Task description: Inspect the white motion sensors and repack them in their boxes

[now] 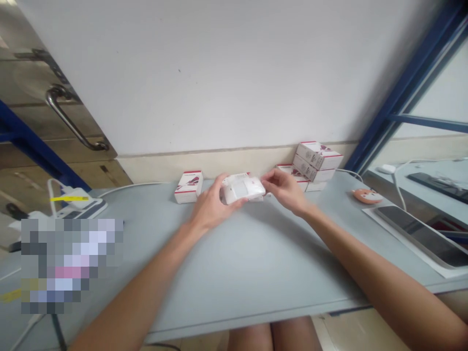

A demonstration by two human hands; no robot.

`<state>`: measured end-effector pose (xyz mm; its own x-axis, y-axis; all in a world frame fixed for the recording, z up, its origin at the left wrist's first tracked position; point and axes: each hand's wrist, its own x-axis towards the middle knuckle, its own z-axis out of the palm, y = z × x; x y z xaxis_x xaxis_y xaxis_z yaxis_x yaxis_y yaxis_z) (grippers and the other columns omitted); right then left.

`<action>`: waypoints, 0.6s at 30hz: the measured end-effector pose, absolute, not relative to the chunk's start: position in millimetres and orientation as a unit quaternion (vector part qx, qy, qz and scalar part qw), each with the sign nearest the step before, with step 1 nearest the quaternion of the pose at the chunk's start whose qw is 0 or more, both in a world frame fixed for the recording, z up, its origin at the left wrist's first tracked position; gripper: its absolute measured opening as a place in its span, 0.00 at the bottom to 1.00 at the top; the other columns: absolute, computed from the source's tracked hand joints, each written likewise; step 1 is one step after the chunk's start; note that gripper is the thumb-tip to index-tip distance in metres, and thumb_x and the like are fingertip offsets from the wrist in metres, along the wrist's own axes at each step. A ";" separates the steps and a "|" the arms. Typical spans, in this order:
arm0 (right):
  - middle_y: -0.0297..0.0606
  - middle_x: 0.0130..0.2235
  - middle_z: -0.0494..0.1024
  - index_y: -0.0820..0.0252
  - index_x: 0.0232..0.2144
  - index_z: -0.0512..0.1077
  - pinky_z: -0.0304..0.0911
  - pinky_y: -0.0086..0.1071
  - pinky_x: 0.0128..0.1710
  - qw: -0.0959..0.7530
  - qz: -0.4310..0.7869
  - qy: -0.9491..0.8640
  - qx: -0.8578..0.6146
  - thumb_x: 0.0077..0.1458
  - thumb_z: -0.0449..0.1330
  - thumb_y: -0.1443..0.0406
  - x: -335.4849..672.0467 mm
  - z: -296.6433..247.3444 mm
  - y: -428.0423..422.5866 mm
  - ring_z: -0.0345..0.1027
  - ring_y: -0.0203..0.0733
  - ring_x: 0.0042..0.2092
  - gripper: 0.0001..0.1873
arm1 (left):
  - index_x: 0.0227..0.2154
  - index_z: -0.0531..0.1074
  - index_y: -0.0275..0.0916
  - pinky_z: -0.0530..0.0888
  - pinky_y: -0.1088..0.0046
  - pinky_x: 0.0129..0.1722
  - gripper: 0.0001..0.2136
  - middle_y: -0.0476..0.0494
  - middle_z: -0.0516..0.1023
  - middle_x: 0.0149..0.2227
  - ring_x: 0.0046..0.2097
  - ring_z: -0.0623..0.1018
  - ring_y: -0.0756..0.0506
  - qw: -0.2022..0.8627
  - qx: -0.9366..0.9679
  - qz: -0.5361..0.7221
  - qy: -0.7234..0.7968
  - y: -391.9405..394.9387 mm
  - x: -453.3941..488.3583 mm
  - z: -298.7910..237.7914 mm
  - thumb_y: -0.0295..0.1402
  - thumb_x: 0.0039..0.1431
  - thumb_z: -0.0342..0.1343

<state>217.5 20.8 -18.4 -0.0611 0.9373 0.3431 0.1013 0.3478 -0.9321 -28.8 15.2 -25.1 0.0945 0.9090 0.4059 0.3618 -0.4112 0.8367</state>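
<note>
A white painted wall is being faced here, with a beige skirting strip running along its foot, a blue metal frame cutting in on the right and a curved steel door handle showing on the left. A smooth, pale grey-blue table is being worked at (the stuff at its left end is pixelated out, so nothing can be said about that).

A stack of white cardboard boxes with red trim is being kept against the wall, while a lone matching box is standing just left of the hands. Off to the right, a fox-faced orange mouse and a dark glossy tablet are lying on the tabletop.

A small white plastic unit, rounded and slightly glossy, is being held near the far edge of the table. Its left end is being gripped by the left hand, fingers curled over the top, and its right end is being pinched by the right hand. That two-handed hold is being done well: slick plastic like this is being steadied from both ends, so slipping is less likely and its face is being left mostly uncovered.
</note>
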 end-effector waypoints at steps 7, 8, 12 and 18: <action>0.36 0.33 0.79 0.58 0.36 0.72 0.70 0.38 0.39 0.515 0.328 -0.659 -0.440 0.61 0.62 0.60 213.0 -22.6 20.2 0.76 0.41 0.33 0.07 | 0.32 0.79 0.41 0.65 0.69 0.28 0.23 0.47 0.74 0.20 0.23 0.73 0.46 0.392 0.662 0.428 0.475 16.8 -21.4 -28.8 0.59 0.61 0.60; 0.35 0.33 0.78 0.58 0.36 0.71 0.70 0.37 0.38 0.516 0.319 -0.663 -0.439 0.62 0.61 0.59 212.5 -25.6 21.6 0.75 0.40 0.32 0.08 | 0.33 0.79 0.40 0.66 0.70 0.27 0.26 0.46 0.74 0.20 0.23 0.74 0.45 0.434 0.648 0.412 0.471 16.3 -20.2 -27.9 0.61 0.63 0.57; 0.35 0.34 0.75 0.57 0.37 0.70 0.68 0.36 0.36 0.537 0.266 -0.679 -0.425 0.63 0.59 0.58 212.2 -36.9 28.3 0.70 0.39 0.33 0.09 | 0.51 0.74 0.37 0.71 0.69 0.24 0.29 0.41 0.82 0.33 0.24 0.79 0.44 0.591 0.577 0.356 0.437 10.8 -15.5 -19.1 0.60 0.66 0.52; 0.38 0.37 0.77 0.56 0.39 0.69 0.66 0.36 0.38 0.538 0.213 -0.692 -0.432 0.66 0.57 0.56 212.7 -39.7 30.3 0.70 0.40 0.35 0.09 | 0.60 0.69 0.37 0.67 0.71 0.19 0.29 0.36 0.84 0.34 0.20 0.77 0.45 0.766 0.486 0.275 0.318 11.0 -19.7 -7.7 0.55 0.73 0.39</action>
<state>212.7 30.3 -39.7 -0.0480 0.8263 0.5612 0.3680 0.5369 -0.7591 -19.7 11.0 -7.7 0.6457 0.7312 -0.2201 -0.1125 0.3762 0.9197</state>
